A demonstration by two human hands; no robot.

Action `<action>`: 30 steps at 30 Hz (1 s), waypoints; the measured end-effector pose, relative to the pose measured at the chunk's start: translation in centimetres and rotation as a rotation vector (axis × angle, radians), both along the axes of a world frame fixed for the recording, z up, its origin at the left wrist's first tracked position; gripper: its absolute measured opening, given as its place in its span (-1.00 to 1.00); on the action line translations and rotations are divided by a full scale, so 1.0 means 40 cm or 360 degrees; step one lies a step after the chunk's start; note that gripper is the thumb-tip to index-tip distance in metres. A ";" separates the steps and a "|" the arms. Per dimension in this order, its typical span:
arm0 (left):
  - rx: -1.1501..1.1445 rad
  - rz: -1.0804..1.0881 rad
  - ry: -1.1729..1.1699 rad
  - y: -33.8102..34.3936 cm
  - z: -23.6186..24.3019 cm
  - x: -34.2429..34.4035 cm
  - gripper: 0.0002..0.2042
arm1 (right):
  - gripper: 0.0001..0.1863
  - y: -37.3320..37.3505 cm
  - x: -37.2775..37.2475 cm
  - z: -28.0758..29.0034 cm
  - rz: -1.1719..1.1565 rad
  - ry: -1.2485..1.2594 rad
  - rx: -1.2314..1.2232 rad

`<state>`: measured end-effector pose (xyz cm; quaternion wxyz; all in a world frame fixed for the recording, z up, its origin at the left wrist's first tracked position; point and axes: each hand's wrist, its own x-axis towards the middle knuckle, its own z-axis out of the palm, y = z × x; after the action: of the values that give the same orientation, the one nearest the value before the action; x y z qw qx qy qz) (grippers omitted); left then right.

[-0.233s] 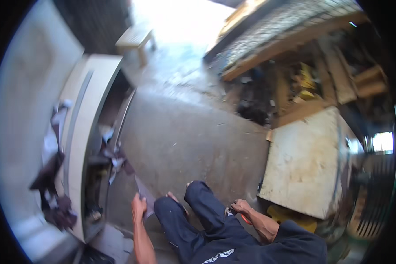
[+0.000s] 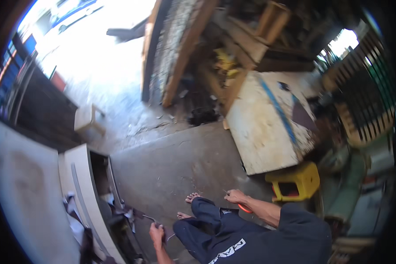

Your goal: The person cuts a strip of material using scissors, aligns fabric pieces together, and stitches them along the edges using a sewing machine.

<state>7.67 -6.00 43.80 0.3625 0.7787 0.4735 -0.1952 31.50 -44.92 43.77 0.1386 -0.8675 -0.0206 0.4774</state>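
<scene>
Head view: left hand (image 2: 156, 233) grips purplish piece (image 2: 168, 233), which shows between its fingers and dark trousers (image 2: 202, 229). Right hand (image 2: 236, 196), well apart from piece across thighs, closes round thin tool (image 2: 226, 192), tip jutting leftward; orange-red loop (image 2: 245, 209) shows below wrist. Pale cabinet (image 2: 81, 180) stands left of left hand, yellow stool (image 2: 311, 177) right of right hand.

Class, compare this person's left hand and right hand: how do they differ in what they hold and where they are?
The left hand grips a thin greyish-purple piece of material, while the right hand holds an orange-handled tool. The left hand is lower in the picture; the right hand is higher and nearer the yellow stool. Both hands are bare and look closed.
</scene>
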 end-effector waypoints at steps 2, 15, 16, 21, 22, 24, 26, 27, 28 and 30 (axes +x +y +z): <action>0.0015 -0.0290 -0.0100 -0.025 0.115 0.054 -0.61 | -0.53 -0.008 -0.083 0.107 -0.0203 -0.0006 0.0110; -0.1025 -0.0868 -0.1170 -0.698 0.722 0.827 -0.62 | -0.65 -0.599 -0.454 0.212 -0.1389 -0.0026 0.0156; -0.1152 -0.0842 -0.1283 -0.808 0.817 0.873 -0.66 | -0.65 -0.668 -0.460 0.249 -0.1388 -0.0081 0.0031; -0.1395 -0.0824 -0.1689 -1.170 0.896 1.150 -0.66 | -0.62 -1.005 -0.571 0.159 -0.1790 -0.0165 0.0091; -0.1452 -0.0731 -0.1765 -1.210 0.881 1.211 -0.64 | -0.65 -1.073 -0.603 0.121 -0.2151 -0.0146 0.0118; -0.1491 -0.0694 -0.1773 -1.291 0.786 1.268 -0.62 | -0.69 -1.138 -0.637 0.145 -0.2495 -0.0338 -0.0016; -0.1434 -0.0375 -0.1695 -1.334 0.662 1.321 -0.59 | -0.72 -1.189 -0.665 0.152 -0.2546 -0.0283 -0.0066; -0.1303 -0.0308 -0.1522 -1.336 0.590 1.329 -0.55 | -0.73 -1.202 -0.677 0.152 -0.2534 -0.0245 -0.0084; -0.1167 -0.0243 -0.1362 -1.316 0.508 1.328 -0.51 | -0.74 -1.210 -0.677 0.156 -0.2499 -0.0205 -0.0083; -0.0517 -0.0460 -0.1126 -1.316 0.333 1.320 -0.43 | -0.76 -1.219 -0.691 0.174 -0.2416 -0.0141 -0.0091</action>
<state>60.47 -58.65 57.11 0.5899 0.7888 0.1686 -0.0366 3.86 -93.67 50.73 0.4055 -0.6651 0.5887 0.2162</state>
